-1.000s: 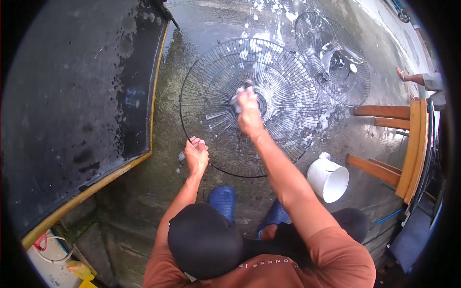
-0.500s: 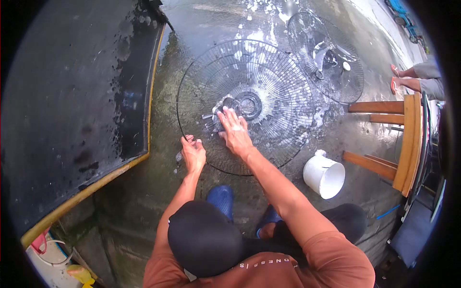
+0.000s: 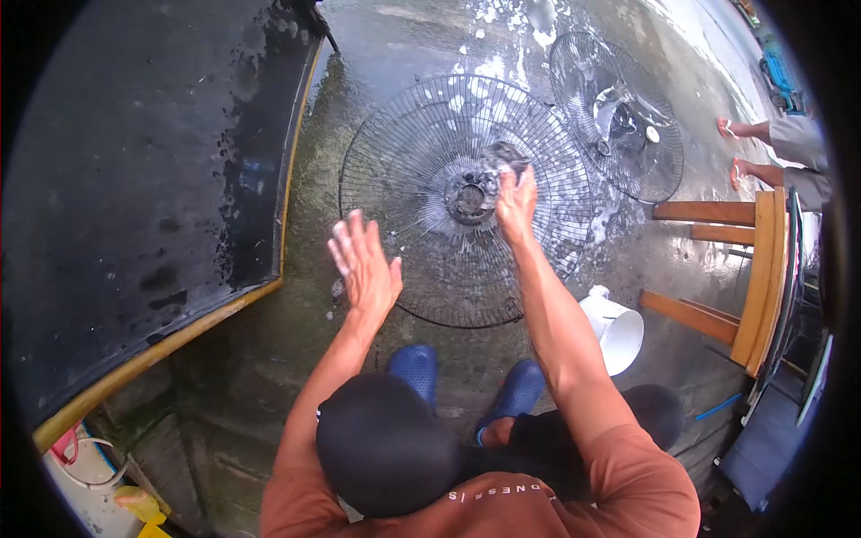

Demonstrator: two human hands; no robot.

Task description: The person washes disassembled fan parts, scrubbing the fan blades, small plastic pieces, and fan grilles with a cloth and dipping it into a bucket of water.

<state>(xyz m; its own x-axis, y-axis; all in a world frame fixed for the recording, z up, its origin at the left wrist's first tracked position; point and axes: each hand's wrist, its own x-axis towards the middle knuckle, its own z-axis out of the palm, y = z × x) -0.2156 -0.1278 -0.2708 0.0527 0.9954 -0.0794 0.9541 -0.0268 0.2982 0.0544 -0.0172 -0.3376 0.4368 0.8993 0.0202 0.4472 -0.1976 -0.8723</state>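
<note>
At the far left, a dark board (image 3: 134, 179) ran down to a yellow edge (image 3: 289, 193), and a strip of wet floor (image 3: 314, 229) separated that edge from the grille. The left hand (image 3: 366, 269) was over the lower left rim of the grille, its grip spread, fingers apart; whether it touched the wire could not be told. The large round grille (image 3: 426, 175) lay flat on the floor, with its hub (image 3: 470, 203) near the middle. Below its rim, just apart from it, was the left clog (image 3: 413, 372). Right of the hub, well inside the rim, the right hand (image 3: 516, 204) had its grip closed on a dark, sudsy rag (image 3: 504, 160) against the wires. The right clog (image 3: 518, 388) stood below the grille. Near the lower right rim, the white bucket (image 3: 619, 334) lay tipped, mouth to the right. The oval-looking second grille (image 3: 619, 117) was close by the upper right rim, with soapy floor running down between it and the bucket. Farther right came a wooden stool (image 3: 760, 278), its legs pointing toward the bucket and grilles, and a person's feet (image 3: 737, 170) above it.
</note>
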